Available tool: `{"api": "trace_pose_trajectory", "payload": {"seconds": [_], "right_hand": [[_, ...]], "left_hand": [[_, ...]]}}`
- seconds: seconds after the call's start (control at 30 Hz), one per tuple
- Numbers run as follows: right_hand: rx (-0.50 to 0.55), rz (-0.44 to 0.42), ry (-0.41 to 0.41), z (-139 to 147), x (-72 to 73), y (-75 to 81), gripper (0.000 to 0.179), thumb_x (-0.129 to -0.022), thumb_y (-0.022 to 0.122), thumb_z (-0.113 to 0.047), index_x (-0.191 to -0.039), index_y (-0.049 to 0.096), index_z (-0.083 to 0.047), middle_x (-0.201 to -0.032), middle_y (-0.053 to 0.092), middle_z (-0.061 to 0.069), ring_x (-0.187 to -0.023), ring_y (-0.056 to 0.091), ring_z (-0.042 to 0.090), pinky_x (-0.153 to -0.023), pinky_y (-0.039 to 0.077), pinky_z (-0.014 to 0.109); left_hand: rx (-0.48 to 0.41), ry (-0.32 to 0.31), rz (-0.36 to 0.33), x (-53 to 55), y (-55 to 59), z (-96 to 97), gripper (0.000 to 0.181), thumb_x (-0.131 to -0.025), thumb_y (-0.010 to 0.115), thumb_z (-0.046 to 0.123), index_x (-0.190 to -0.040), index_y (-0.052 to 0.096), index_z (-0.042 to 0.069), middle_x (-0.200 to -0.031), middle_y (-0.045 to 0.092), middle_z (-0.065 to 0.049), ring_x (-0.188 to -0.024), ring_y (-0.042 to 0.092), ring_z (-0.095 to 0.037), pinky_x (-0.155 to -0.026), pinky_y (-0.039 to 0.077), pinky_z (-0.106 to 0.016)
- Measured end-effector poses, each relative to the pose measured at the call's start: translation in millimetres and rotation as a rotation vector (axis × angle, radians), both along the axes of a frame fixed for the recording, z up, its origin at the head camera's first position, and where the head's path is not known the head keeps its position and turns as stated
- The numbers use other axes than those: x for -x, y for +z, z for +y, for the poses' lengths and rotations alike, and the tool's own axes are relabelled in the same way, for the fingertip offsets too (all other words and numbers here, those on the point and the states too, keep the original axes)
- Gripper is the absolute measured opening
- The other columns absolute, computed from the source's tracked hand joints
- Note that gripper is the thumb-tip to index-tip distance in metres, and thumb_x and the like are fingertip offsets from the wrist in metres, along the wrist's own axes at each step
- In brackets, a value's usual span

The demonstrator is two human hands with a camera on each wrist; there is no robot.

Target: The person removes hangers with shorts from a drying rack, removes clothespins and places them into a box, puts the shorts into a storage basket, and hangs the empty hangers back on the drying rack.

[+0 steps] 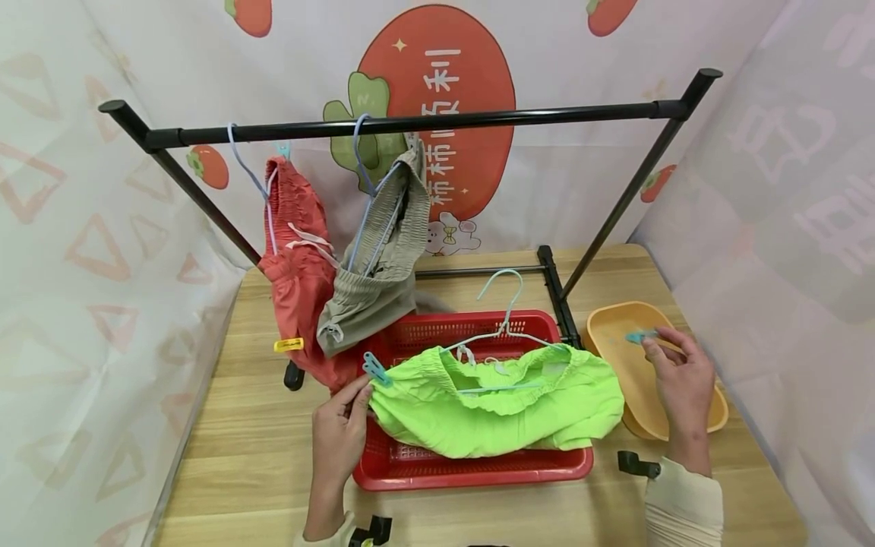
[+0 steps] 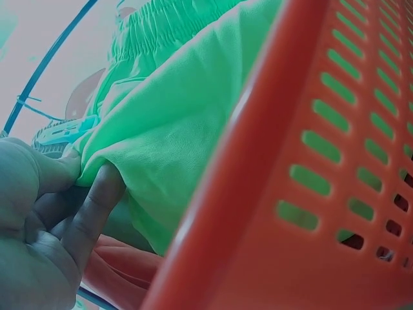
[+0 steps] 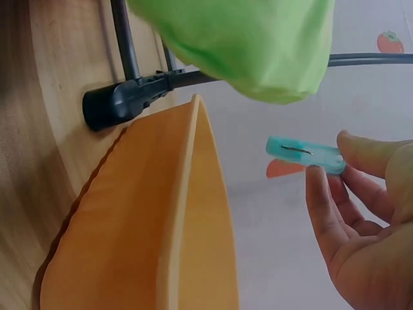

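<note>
Bright green shorts point(image 1: 492, 410) lie across the red basket point(image 1: 472, 479), with a light blue hanger point(image 1: 506, 328) inside their waistband. My left hand point(image 1: 339, 433) pinches the left edge of the shorts, beside a teal clothespin point(image 1: 376, 369) clipped on that side. In the left wrist view, thumb and finger hold a fold of green cloth next to the clip. Over the orange tray point(image 1: 632, 380), my right hand point(image 1: 686, 380) pinches a second teal clothespin point(image 3: 303, 155) between thumb and fingers, apart from the shorts.
A black rack point(image 1: 410, 123) stands behind the basket. Red shorts point(image 1: 297, 266) and grey-beige shorts point(image 1: 372, 292) hang from it on the left by hangers. The rack's right foot point(image 1: 557, 296) lies between basket and tray. Printed cloth point(image 1: 786, 190) surrounds the wooden table point(image 1: 239, 456).
</note>
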State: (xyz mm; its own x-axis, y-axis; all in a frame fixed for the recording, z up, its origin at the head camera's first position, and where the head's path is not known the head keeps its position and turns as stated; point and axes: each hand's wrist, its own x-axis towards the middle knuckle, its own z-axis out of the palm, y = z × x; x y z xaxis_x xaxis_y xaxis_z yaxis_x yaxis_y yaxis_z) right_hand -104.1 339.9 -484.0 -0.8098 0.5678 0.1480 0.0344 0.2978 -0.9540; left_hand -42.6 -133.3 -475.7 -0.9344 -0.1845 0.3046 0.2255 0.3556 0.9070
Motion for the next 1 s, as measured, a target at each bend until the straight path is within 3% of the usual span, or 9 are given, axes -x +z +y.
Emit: {"api": "trace_pose_trajectory", "payload": {"seconds": [0.27,0.37,0.57,0.8,1.0], "right_hand": [[0.034,-0.104,-0.098,5,-2.6,-5.3,0.037,-0.095,0.074,-0.011,-0.131,0.067,-0.008,-0.118,0.06,-0.009,-0.087,0.062,-0.007,-0.069,0.048,0.007],[0.006,-0.1,-0.095,4,-2.6,-6.5,0.03,-0.097,0.073,-0.013,-0.126,0.07,-0.006,-0.109,0.062,-0.014,-0.083,0.062,-0.006,-0.069,0.048,0.008],[-0.021,-0.053,-0.014,-6,-4.6,-1.2,0.024,-0.1,0.069,-0.013,-0.113,0.072,0.007,-0.091,0.068,-0.013,-0.077,0.067,0.001,-0.07,0.052,0.012],[-0.069,0.03,0.092,-37,-9.7,12.2,0.022,-0.101,0.068,-0.012,-0.111,0.073,0.006,-0.093,0.073,-0.001,-0.081,0.067,0.004,-0.075,0.052,0.013],[-0.199,0.065,0.201,-58,-18.2,28.5,0.016,-0.101,0.067,-0.009,-0.11,0.074,0.003,-0.097,0.071,-0.006,-0.086,0.065,0.006,-0.077,0.05,0.012]], "left_hand": [[0.004,-0.001,-0.009,0.0,-0.7,-0.8,0.02,-0.1,0.066,0.0,-0.118,0.075,-0.002,-0.097,0.074,-0.009,-0.067,0.066,-0.015,-0.059,0.055,-0.025],[0.007,0.002,-0.007,-0.2,-1.0,-1.2,0.02,-0.1,0.066,0.0,-0.118,0.075,-0.002,-0.099,0.074,-0.01,-0.067,0.066,-0.015,-0.059,0.056,-0.028],[0.0,-0.004,0.0,0.9,-1.4,-0.7,0.02,-0.1,0.066,0.001,-0.118,0.075,-0.001,-0.098,0.074,-0.009,-0.067,0.067,-0.018,-0.059,0.057,-0.028],[-0.017,-0.008,-0.006,1.5,-2.5,-0.7,0.02,-0.1,0.066,0.002,-0.117,0.076,0.001,-0.098,0.075,-0.008,-0.067,0.067,-0.019,-0.059,0.058,-0.032],[-0.011,-0.009,-0.001,2.0,-3.5,-0.3,0.02,-0.1,0.066,0.003,-0.118,0.076,0.001,-0.096,0.074,-0.007,-0.066,0.067,-0.018,-0.057,0.056,-0.03]]}}
